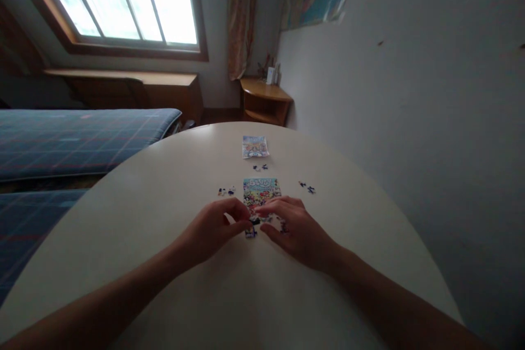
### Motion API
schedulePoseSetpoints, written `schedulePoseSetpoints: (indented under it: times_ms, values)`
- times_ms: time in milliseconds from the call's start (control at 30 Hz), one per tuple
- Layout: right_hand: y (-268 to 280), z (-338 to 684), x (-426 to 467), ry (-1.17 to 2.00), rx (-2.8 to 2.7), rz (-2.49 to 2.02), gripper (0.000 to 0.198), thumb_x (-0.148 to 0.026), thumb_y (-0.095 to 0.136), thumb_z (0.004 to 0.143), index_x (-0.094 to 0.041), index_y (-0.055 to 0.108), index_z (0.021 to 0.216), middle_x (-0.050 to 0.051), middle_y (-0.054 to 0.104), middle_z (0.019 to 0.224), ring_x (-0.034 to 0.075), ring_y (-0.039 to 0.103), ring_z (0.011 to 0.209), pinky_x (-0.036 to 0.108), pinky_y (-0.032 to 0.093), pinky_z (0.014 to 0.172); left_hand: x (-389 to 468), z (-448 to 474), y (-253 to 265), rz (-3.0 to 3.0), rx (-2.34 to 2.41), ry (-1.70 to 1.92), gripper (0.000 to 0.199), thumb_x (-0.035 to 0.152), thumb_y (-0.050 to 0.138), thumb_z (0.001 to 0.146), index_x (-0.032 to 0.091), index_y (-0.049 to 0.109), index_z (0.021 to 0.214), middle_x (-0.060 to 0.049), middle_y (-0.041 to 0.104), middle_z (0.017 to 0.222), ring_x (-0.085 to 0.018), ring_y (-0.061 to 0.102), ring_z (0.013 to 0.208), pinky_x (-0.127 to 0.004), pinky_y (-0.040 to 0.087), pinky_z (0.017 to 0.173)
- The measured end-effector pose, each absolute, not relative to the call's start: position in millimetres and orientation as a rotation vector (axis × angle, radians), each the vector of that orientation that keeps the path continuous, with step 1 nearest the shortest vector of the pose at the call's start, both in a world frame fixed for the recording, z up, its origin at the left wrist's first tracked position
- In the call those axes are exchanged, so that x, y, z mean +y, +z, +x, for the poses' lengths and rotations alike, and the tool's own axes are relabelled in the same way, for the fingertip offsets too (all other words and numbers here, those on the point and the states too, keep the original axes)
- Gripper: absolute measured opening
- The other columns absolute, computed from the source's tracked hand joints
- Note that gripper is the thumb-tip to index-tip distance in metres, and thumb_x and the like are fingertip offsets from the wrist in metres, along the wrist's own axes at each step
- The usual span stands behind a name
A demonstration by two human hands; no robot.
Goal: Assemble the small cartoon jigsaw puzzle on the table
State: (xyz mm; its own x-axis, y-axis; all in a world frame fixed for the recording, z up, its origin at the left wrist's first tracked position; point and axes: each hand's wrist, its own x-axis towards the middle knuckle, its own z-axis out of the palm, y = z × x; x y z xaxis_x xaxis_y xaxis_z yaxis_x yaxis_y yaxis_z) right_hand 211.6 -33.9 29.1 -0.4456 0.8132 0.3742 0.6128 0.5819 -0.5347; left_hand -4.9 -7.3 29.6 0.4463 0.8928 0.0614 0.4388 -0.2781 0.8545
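A colourful jigsaw puzzle (261,187) lies on the pale round table, its upper part joined into a crowded picture. My left hand (221,224) is at its lower left edge, thumb and forefinger pinched on a small dark puzzle piece (255,221). My right hand (293,229) hovers over the lower right of the picture, thumb and fingers apart, partly hiding it. A few joined pieces (250,233) sit just below the left fingertips. Other pieces (283,225) show under the right hand.
Loose pieces lie left (231,191), right (310,190) and beyond (257,168) the puzzle. A printed sheet (255,147) rests farther back on the table (197,145). A plaid mattress (82,139) is at the left, a wall (430,120) at the right, a corner shelf (264,90) behind.
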Motion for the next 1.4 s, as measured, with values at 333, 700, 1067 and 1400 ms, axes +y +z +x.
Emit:
schedulePoseSetpoints:
  times_ms: [333,700,1067,1400]
  values:
    - [36,221,-31,0.450,-2.287,-1.266,0.016,-0.025,0.069,0.086,-0.029,0.074,0.101,0.000,0.076,0.090,0.019,0.067,0.088,0.038,0.039,0.088,-9,-5,27,1.977,1.147,0.710,0.011,0.030,0.065,0.083,0.021,0.068,0.088,-0.001,0.072,0.086,-0.016,0.065,0.077,-0.029,0.051,0.071]
    - [36,221,-36,0.442,-2.377,-1.349,0.019,-0.020,0.070,0.082,-0.028,0.074,0.099,0.001,0.076,0.087,0.020,0.066,0.090,0.040,0.040,0.088,-7,-10,21,2.516,0.840,0.503,0.013,0.023,0.060,0.090,0.025,0.068,0.100,-0.004,0.070,0.103,-0.021,0.059,0.101,-0.034,0.049,0.089]
    - [33,223,-35,0.371,-2.425,-1.374,0.017,-0.023,0.073,0.080,-0.029,0.075,0.096,0.005,0.068,0.101,0.026,0.057,0.103,0.043,0.038,0.089,12,-29,29,2.530,1.340,0.535,0.013,0.028,0.059,0.088,0.025,0.068,0.097,-0.004,0.070,0.101,-0.022,0.063,0.092,-0.035,0.050,0.080]
    - [36,225,-36,0.425,-2.418,-1.391,0.019,-0.021,0.073,0.080,-0.029,0.074,0.098,0.005,0.068,0.103,0.026,0.058,0.105,0.045,0.038,0.091,27,-49,37,2.387,1.701,0.359,0.020,0.037,0.056,0.087,0.024,0.068,0.096,-0.004,0.070,0.099,-0.021,0.064,0.078,-0.032,0.044,0.067]
